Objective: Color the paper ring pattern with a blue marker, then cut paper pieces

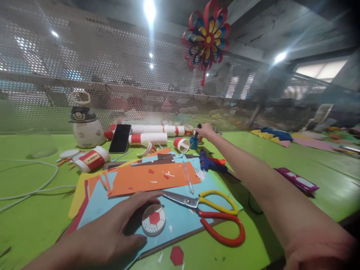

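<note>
My left hand [112, 225] rests on the light blue paper [98, 204], thumb and fingers apart around a small white disc [153, 220]. A red hexagon and dark dots mark the disc. Scissors [194, 203] with one yellow and one red handle lie spread just right of it. Far forward, my right hand [206, 130] is closed on a black pen [198, 128], held at a small blue pot [194, 143]. A loose red paper hexagon [177, 255] lies near the table's front edge.
Orange paper [152, 178] with scraps lies mid-table. Behind it are red-and-white paper cups [92, 159], a black phone [120, 138] and a white jar [88, 133]. A blue glue gun [210, 163] lies below my right forearm, a purple case [298, 180] to its right.
</note>
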A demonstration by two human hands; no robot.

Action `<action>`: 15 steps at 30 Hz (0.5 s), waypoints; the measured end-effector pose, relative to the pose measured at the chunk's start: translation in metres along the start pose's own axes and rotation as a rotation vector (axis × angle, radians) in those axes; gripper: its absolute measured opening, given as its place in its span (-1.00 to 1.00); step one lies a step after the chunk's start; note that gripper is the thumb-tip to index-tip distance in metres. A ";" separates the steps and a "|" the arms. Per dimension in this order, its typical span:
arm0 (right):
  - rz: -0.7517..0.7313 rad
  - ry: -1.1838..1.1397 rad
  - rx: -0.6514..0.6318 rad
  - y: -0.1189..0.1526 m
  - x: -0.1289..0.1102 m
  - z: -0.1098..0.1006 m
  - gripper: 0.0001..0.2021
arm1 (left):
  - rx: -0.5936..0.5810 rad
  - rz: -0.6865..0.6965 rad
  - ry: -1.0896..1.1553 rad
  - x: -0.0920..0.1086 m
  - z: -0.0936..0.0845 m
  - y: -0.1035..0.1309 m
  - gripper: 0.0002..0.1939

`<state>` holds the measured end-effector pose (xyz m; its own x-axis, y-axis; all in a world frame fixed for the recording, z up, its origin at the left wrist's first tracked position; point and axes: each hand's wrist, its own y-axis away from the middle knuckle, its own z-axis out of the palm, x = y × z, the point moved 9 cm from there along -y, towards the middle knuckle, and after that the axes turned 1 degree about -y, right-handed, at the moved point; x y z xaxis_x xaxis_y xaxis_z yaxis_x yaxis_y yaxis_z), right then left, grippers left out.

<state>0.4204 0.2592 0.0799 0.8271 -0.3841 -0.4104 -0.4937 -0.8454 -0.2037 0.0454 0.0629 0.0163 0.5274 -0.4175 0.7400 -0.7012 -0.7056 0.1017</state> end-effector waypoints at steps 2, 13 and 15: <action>0.006 -0.014 -0.013 0.002 0.000 0.002 -0.67 | 0.005 0.004 0.005 0.001 0.000 -0.001 -0.33; 0.057 -0.342 0.084 0.011 0.006 -0.021 -0.68 | -0.089 0.093 -0.016 -0.005 0.008 -0.007 -0.21; 0.069 -0.452 0.132 0.015 0.009 -0.033 -0.67 | -0.082 0.131 -0.001 -0.004 0.008 -0.008 -0.20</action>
<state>0.4289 0.2311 0.1023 0.6059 -0.2128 -0.7665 -0.5974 -0.7581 -0.2618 0.0525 0.0654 0.0075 0.4294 -0.5031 0.7500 -0.8008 -0.5960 0.0588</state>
